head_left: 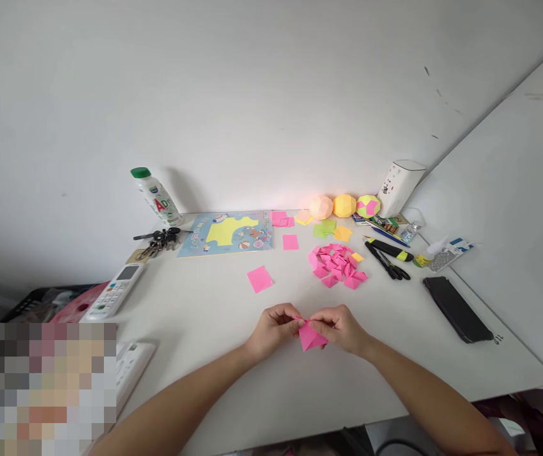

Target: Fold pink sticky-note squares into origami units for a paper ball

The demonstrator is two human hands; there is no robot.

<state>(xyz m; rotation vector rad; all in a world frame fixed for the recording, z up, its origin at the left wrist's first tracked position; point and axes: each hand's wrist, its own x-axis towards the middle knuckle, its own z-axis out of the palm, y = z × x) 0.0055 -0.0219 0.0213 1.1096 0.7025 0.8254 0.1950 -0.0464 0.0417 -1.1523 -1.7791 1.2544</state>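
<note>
A pink sheet of paper (313,339), partly folded, is held between both hands above the front of the white table. My left hand (275,326) pinches its upper left corner between thumb and fingers. On the other side, my right hand (340,327) grips the upper right edge, with the thumb across the front. Some of the fingers behind the paper are hidden. Beyond my hands lies a pile of folded pink paper pieces (336,265). A flat pink square (260,278) rests to the left of the pile, and another pink square (291,242) lies farther back.
Paper balls (344,205) line the wall. Scissors (388,261), a utility knife (389,248) and a black case (458,309) lie at right. A blue picture board (228,233), a bottle (157,197), keys (164,237) and a remote control (115,291) are at left.
</note>
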